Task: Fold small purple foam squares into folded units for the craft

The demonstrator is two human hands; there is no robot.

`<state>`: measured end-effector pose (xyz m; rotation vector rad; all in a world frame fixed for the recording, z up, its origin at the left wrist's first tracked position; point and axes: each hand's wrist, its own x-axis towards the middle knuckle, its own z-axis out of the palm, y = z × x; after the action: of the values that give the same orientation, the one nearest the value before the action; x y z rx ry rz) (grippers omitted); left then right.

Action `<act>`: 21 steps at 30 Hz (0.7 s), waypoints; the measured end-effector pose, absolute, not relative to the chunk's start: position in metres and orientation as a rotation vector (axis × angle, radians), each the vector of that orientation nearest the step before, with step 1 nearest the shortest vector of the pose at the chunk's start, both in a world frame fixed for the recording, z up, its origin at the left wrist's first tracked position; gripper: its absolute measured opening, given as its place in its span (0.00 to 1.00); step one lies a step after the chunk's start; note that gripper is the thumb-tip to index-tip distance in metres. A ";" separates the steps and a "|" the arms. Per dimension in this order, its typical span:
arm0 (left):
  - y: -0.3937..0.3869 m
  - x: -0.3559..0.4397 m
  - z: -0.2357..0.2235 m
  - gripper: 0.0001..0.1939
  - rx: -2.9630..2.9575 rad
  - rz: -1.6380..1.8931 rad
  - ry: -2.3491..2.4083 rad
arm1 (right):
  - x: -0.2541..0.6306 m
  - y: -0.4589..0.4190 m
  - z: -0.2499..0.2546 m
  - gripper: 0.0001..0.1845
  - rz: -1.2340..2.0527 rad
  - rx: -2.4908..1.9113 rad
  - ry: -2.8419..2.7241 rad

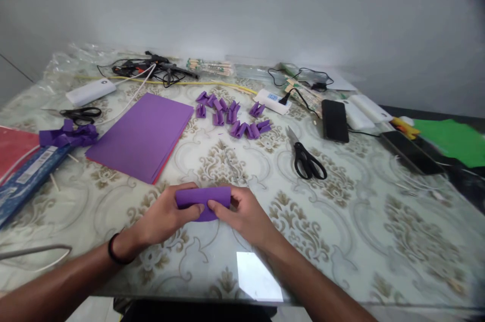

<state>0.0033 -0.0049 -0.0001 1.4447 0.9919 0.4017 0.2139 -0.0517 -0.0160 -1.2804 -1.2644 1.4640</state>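
Note:
A piece of purple paper (204,197), curled over at its top, is held between both hands above the table. My left hand (172,212) grips its left end, thumb pressed on the front. On the right end my right hand (242,212) does the same, and the two thumbs nearly meet. The fingers behind the paper are mostly hidden. Beyond the hands lie several small folded purple paper pieces (238,129). A stack of purple sheets (142,135), with red showing beneath, rests to the left. Black-handled scissors (308,161) lie to the right.
At left are a second pair of scissors (81,113), purple scraps (70,133), a blue packet (32,180) and a white power bank (91,92). A power strip (273,101), phones (335,121) and a green sheet (450,140) lie right. Cables (151,67) run along the back.

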 end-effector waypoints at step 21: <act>0.013 -0.005 0.000 0.07 1.276 0.531 0.874 | 0.222 -0.052 -0.011 0.14 1.433 -1.413 -1.150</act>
<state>-0.0055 0.0130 0.0000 1.2760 0.8744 0.5310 0.2225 -0.0515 -0.0107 -1.4131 -1.1500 1.4328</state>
